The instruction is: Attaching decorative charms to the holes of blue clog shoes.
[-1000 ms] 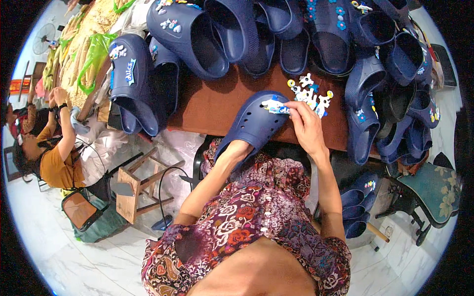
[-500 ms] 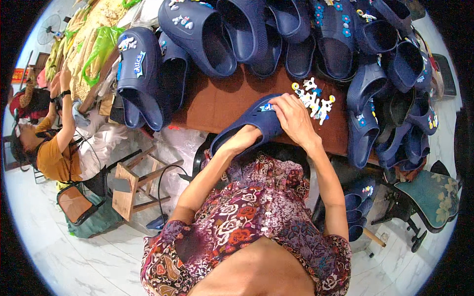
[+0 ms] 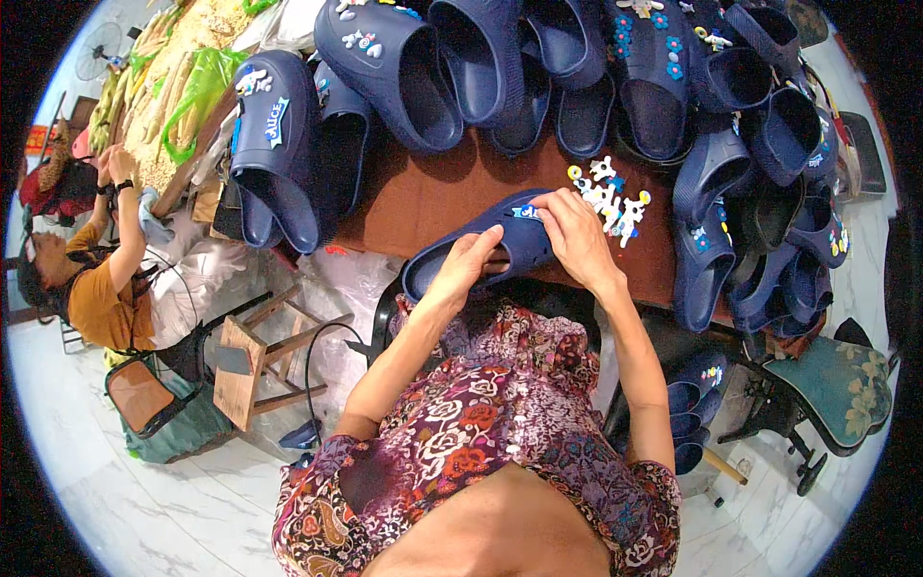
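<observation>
A navy blue clog (image 3: 520,242) is held over the table's near edge, its toe turned to the right. My left hand (image 3: 468,262) grips it at the foot opening, thumb on top of the upper and the other fingers partly hidden inside. Across the toe lies my right hand (image 3: 580,240), its bent fingers pressed on a light-blue banner-shaped shoe charm (image 3: 525,212). Just beyond that hand, a small heap of white, yellow and blue charms (image 3: 610,200) rests on the brown tabletop (image 3: 423,197).
Navy clogs (image 3: 380,72) with charms line the table's far side, and more clogs (image 3: 707,245) crowd its right. A wooden stool (image 3: 240,370) stands at left, a green office chair (image 3: 832,389) at right. Far left, a person in an orange top (image 3: 111,308) works beside piled corn (image 3: 173,91).
My left hand has drawn partly out of the clog, and its thumb now rests on the upper. My right hand stays on the toe by the banner charm.
</observation>
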The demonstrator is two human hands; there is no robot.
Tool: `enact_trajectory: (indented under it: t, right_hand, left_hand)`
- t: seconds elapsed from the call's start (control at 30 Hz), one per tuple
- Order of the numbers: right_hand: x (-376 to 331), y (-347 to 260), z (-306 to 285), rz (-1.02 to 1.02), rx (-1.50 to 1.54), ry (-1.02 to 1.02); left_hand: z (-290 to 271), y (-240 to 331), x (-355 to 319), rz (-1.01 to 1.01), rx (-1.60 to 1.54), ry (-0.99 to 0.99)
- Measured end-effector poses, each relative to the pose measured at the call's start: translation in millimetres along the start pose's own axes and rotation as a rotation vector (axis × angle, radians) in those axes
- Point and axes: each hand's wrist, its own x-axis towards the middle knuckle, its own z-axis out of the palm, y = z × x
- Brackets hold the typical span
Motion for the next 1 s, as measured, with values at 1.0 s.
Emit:
enact_trajectory:
  t: [1.0]
  right_hand:
    - [4.3, -26.4, -22.7, -0.070, 0.097, -0.171]
  left_hand:
    - [34.0, -2.2, -32.0, -0.053, -0.252, 0.093]
